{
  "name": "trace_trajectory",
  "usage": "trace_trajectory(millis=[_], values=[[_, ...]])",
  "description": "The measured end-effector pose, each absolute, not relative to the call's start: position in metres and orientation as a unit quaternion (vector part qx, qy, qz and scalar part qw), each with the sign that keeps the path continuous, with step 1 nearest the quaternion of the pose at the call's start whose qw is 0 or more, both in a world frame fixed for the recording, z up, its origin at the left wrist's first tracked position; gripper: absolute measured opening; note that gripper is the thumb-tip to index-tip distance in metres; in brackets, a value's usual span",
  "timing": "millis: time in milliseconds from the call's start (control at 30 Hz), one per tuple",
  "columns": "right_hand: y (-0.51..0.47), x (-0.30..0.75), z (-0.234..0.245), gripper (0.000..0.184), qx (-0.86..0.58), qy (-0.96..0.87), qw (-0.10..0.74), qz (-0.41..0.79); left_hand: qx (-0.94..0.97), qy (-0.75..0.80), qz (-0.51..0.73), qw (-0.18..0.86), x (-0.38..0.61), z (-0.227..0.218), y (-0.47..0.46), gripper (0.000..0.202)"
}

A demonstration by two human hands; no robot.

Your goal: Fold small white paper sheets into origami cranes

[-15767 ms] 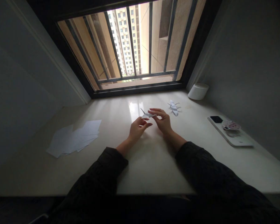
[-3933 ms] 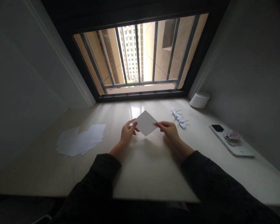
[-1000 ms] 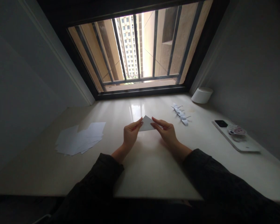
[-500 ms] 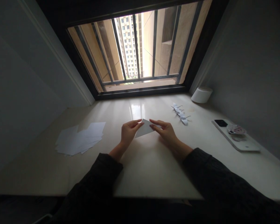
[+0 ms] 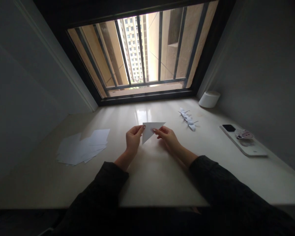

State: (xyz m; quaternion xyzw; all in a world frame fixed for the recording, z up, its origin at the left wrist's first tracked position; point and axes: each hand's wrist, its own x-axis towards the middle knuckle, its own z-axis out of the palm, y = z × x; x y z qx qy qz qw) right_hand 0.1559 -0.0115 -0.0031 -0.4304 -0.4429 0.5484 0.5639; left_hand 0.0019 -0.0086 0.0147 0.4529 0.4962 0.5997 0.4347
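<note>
Head view: L hand (image 5: 133,138), fingers pinching left corner of folded white paper triangle (image 5: 149,132); R hand (image 5: 167,137), fingers gripping its right side, tip pointing down toward body. Triangle held betw. hands, over pale desk (image 5: 157,177). Loose white sheets (image 5: 82,147) left; paper cranes (image 5: 188,120) right, phone (image 5: 250,147) further right.

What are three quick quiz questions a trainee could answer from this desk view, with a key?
1. True or false: the left hand and right hand both hold the folded paper triangle.
2. On which side of the hands, the person's left or right, lie the loose white sheets?
3. Where are the paper cranes?
A) on the phone
B) on the loose white sheets
C) on the desk, beyond the right hand

Key: 1 true; 2 left; 3 C
</note>
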Motion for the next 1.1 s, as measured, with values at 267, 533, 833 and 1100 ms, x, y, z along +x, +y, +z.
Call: trace_trajectory(millis=[267,533,833,1100], values=[[-0.008,0.124,-0.001,0.039,-0.443,-0.367,0.566,0.59,0.445,0.482,0.631,0.414,0.009,0.019,-0.014,0.026],[-0.013,0.124,-0.001,0.03,-0.436,-0.35,0.597,0.575,0.466,0.487,0.622,0.399,0.012,0.013,-0.017,0.026],[-0.016,0.131,0.0,0.03,-0.441,-0.402,0.554,0.581,0.456,0.479,0.641,0.389,0.009,0.013,-0.017,0.024],[-0.011,0.137,-0.005,0.032,-0.445,-0.429,0.527,0.583,0.447,0.486,0.648,0.38,0.002,0.007,-0.007,0.023]])
